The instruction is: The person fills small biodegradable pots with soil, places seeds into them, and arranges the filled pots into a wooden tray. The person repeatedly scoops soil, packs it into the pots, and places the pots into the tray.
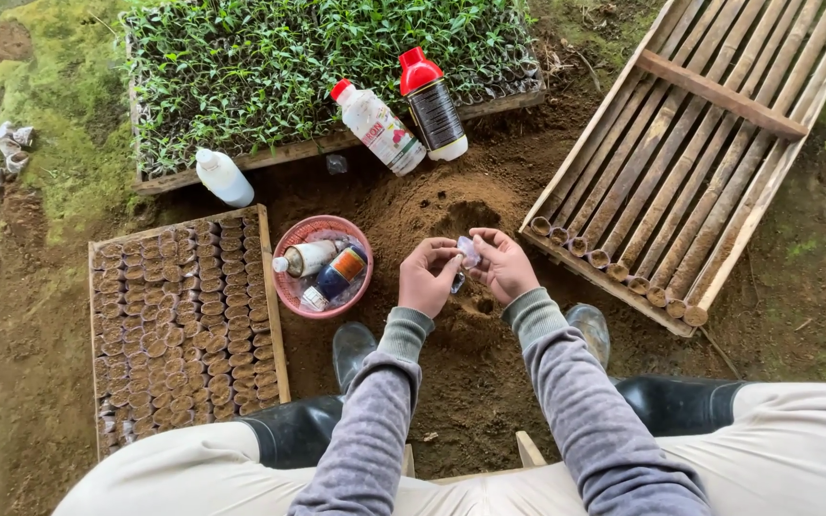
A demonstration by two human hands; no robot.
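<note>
My left hand (427,277) and my right hand (501,265) meet over a mound of loose brown soil (432,215). Between their fingertips they pinch a small pale translucent packet (468,250). A small dark bit hangs just below it; I cannot tell what it is. Both arms wear grey sleeves with green cuffs. My knees in pale trousers and black rubber boots (354,349) frame the bottom of the view.
A pink basket (296,294) with small bottles sits left of my hands. A wooden tray of soil-filled pots (184,325) lies at left, a seedling tray (317,67) at the top, and a bamboo rack (690,162) at right. Three bottles (432,105) lean on the seedling tray.
</note>
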